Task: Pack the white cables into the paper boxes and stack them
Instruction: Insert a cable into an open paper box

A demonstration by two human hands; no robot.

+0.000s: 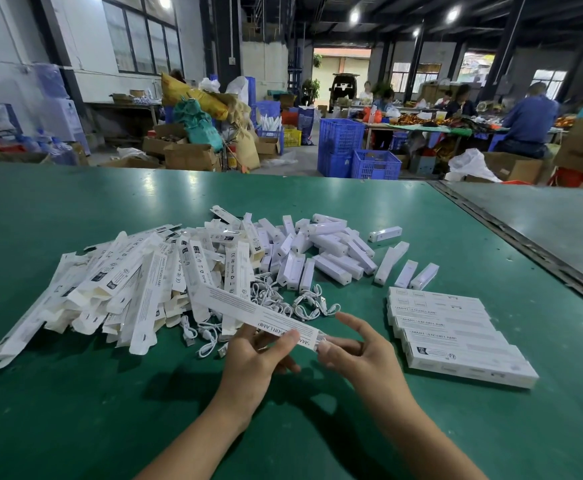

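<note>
Piles on the surface (75,410)
Unfolded boxes (127,282) left of the left hand (255,355); cables (276,299) beyond; packed boxes (456,334) right of the right hand (363,355).

The worktop (75,410) is plain dark green. The heap of flat paper boxes (117,292) at left, the long paper box (259,311) held near and the packed boxes (456,337) at right are white with black and grey print; the coiled cables (304,303) and plastic bars (331,258) are plain white. The far lattice crates (340,136) are bright blue.
</note>
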